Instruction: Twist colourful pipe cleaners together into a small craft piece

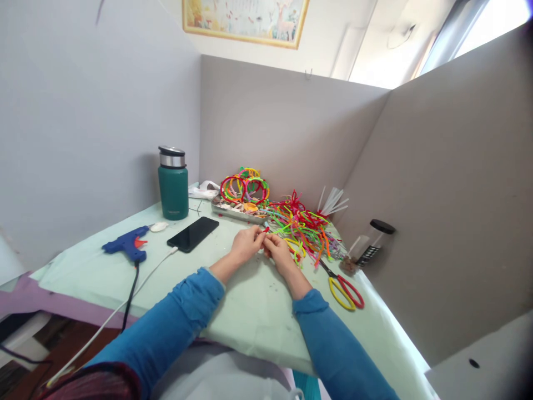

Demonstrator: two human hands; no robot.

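Note:
My left hand point(247, 244) and my right hand point(280, 254) meet above the middle of the table, fingertips almost touching. Both are closed in a pinch around a small piece of red pipe cleaner point(267, 229). Only its tip shows above the fingers; the rest is hidden. Just beyond and to the right of my hands lies a tangled heap of colourful pipe cleaners point(306, 222). Scissors point(346, 292) with one yellow and one red handle rest to the right of my right wrist, blades toward the heap.
A metal tray point(233, 211) at the back holds scraps, with pipe-cleaner rings point(245, 188) on it. On the left are a green bottle point(173, 189), a phone point(193, 234) with a white cable, and a blue glue gun point(127, 243). A clear jar point(370, 247) stands right. Grey panels point(283, 111) enclose the table.

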